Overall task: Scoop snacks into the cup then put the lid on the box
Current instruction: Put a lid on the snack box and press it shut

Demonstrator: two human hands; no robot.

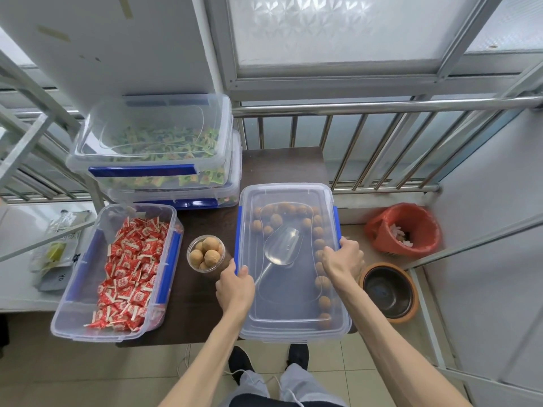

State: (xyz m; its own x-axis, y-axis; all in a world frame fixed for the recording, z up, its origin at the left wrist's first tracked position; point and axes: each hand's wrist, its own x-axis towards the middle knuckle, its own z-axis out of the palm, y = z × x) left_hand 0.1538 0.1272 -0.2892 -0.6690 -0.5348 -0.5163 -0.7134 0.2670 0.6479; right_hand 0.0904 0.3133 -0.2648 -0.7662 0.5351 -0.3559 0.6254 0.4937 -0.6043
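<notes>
A clear plastic box of walnuts (pixel 318 230) stands at the right of the dark table, with its clear lid (pixel 289 306) lying on top. A clear scoop (pixel 282 245) rests inside, seen through the lid. My left hand (pixel 235 284) grips the lid's left edge by the blue clip. My right hand (pixel 342 258) grips its right edge by the other clip. A clear cup (pixel 205 254) filled with walnuts stands just left of the box, close to my left hand.
An open box of red snack packets (pixel 129 265) sits at the table's left. Two stacked lidded boxes of green packets (pixel 158 145) stand at the back. On the floor to the right are a red-lined bin (pixel 404 230) and a dark bowl (pixel 388 292). A metal railing (pixel 382 105) runs behind.
</notes>
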